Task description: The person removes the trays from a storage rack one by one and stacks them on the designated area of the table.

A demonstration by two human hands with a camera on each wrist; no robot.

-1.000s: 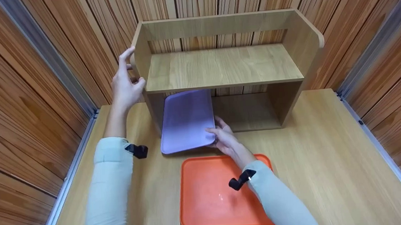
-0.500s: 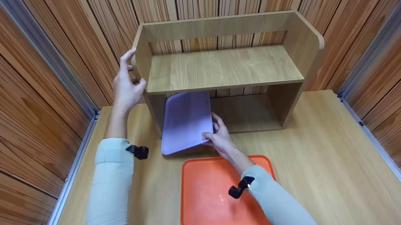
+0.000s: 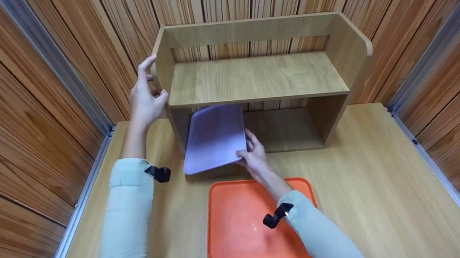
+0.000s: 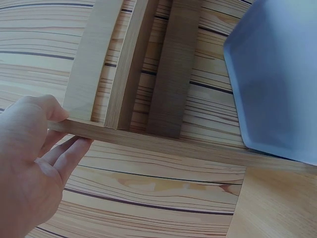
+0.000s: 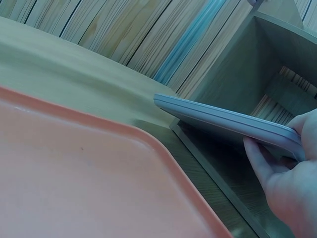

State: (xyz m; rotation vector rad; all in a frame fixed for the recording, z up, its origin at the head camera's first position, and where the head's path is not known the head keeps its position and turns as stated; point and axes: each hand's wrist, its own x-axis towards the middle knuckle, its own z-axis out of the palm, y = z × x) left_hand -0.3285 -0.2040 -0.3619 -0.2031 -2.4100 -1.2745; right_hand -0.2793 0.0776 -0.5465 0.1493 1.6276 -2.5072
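Note:
A purple tray (image 3: 216, 140) leans tilted in the left part of the lower compartment of a wooden shelf (image 3: 256, 77), its front end jutting out past the opening. My right hand (image 3: 257, 159) pinches the tray's front right corner, thumb on top and fingers underneath. In the right wrist view the edge of the purple tray (image 5: 223, 119) stands raised above the shelf's floor. My left hand (image 3: 145, 96) grips the front edge of the shelf's left side panel. The left wrist view shows thumb and fingers of the left hand (image 4: 37, 153) on either side of that panel.
An orange tray (image 3: 254, 225) lies flat on the table (image 3: 382, 182) in front of the shelf, partly under my right forearm. Wood-plank walls (image 3: 40, 119) with metal strips close in the table at the back and sides.
My right hand went a little left with the purple tray, then back right. The tray's front edge now sits slightly higher and farther in. My left hand has stayed on the panel.

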